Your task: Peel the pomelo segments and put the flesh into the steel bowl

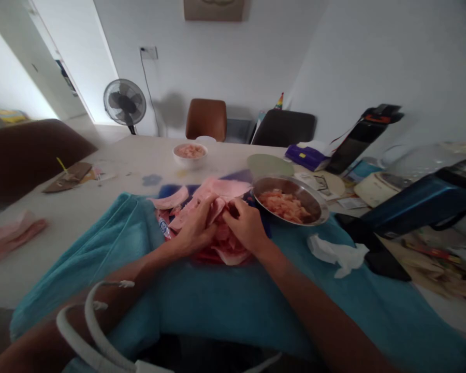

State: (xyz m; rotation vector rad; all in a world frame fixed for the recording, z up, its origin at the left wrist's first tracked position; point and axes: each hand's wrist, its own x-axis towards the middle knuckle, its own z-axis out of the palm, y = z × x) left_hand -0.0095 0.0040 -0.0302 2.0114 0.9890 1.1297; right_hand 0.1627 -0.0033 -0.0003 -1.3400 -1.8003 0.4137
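Observation:
My left hand (198, 228) is closed on a pink pomelo segment (217, 208), thumb on top. Against the same segment, the fingertips of my right hand (246, 224) are pinched together; what lies right between them is too small to make out. Beneath both hands spreads a heap of thick pink pomelo peel (227, 189) on a blue and red plastic bag (165, 228). A curved peel piece (174, 199) lies at its left. Just right of my right hand stands a steel bowl (321, 210) with peeled pomelo pulp (281, 204) in it.
A teal towel (120, 228) covers the near table edge. A white bowl (190, 163) of pulp and a green round mat (270, 165) are farther back. To the right are a crumpled tissue (336, 253), a black phone-like slab (384, 259) and a blue bottle (423, 199). More peel (13, 233) lies left.

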